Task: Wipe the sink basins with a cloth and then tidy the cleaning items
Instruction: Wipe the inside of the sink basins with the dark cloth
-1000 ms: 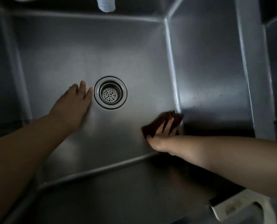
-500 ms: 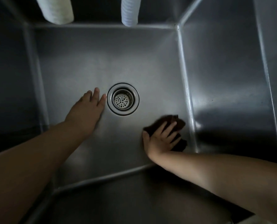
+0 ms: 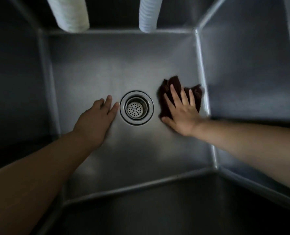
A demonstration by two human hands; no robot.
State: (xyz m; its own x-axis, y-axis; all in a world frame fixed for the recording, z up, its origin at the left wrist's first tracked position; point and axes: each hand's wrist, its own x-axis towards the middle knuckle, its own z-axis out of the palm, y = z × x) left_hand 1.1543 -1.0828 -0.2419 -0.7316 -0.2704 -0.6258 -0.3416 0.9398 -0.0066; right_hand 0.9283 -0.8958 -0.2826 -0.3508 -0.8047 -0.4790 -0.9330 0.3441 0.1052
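I look down into a deep steel sink basin [image 3: 107, 68] with a round drain strainer [image 3: 136, 108] in its floor. A dark brown cloth [image 3: 172, 83] lies on the floor right of the drain, close to the right wall. My right hand [image 3: 181, 111] presses flat on the cloth with its fingers spread and straight. My left hand [image 3: 98, 118] rests flat on the basin floor just left of the drain, fingers straight, holding nothing.
Two white ribbed hoses [image 3: 69, 12] [image 3: 148, 13] hang over the back rim. The basin's right wall [image 3: 251, 73] rises steeply beside the cloth. The near wall [image 3: 149, 209] slopes up toward me in shadow.
My right hand has slid the cloth away from me along the right wall, from near the front corner to beside the drain. The left hand stays by the drain.
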